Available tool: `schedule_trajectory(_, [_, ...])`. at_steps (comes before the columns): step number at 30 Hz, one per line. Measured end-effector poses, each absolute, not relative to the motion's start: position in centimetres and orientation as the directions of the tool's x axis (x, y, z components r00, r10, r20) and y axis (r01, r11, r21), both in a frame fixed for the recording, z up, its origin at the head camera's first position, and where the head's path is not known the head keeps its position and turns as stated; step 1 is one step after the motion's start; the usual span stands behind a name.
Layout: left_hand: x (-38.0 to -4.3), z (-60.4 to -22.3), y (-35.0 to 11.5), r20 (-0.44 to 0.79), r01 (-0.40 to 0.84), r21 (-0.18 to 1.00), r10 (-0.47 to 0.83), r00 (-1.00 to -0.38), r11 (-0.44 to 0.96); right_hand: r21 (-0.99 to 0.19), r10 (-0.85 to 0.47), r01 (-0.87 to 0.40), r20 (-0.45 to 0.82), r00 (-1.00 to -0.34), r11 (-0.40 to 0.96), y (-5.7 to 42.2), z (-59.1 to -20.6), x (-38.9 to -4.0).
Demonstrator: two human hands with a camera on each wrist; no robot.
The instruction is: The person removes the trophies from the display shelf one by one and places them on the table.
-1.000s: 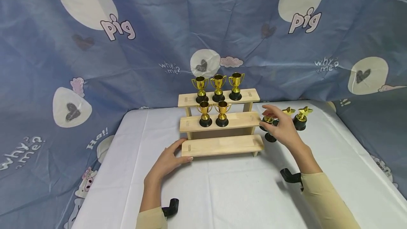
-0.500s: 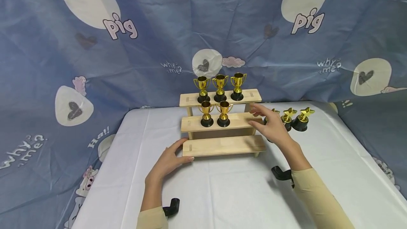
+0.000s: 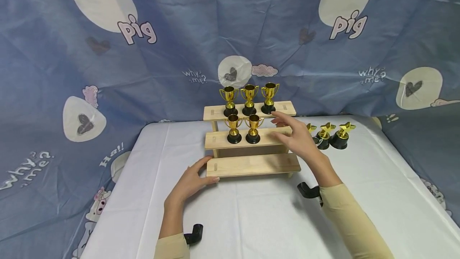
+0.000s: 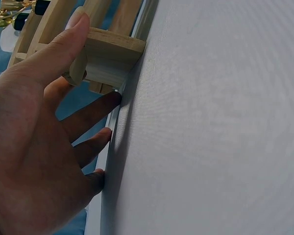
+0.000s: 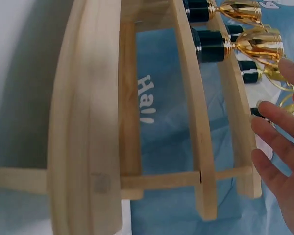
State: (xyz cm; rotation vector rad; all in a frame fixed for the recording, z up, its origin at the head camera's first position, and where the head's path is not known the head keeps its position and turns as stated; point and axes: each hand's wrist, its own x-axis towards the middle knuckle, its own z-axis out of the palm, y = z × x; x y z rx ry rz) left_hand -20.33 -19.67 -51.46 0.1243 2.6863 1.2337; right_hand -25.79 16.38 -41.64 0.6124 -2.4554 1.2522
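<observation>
A three-step wooden display stand point(image 3: 251, 166) stands on the table. My left hand point(image 3: 190, 181) holds the left end of its lowest step, thumb at the front edge; in the left wrist view the thumb point(image 4: 63, 51) lies across the step end, the other fingers spread behind. My right hand point(image 3: 302, 139) hovers over the right part of the middle step, thumb and fingers apart with nothing between them. To its left, two gold trophy cups point(image 3: 253, 125) with black bases stand on that step. In the right wrist view, the right hand point(image 5: 286, 152) overlaps the top row of cups.
Three more trophy cups point(image 3: 249, 96) stand on the top step. Right of the stand, several star trophies point(image 3: 344, 132) sit on the white table point(image 3: 269, 219), one partly hidden behind my right hand. A blue patterned cloth point(image 3: 179, 43) hangs behind.
My right hand has moved left, from beside the star trophies to over the middle step. The left hand keeps its place on the stand, and the cups stay where they were.
</observation>
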Motion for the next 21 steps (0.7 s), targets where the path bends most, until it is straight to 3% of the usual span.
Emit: schedule_trajectory(21, [-20.4,-51.5,-19.6,-0.120,0.009,0.757,0.152,-0.981,0.653,-0.687,-0.290,-0.520,0.432,-0.854,0.507,13.8,-40.9,-27.6])
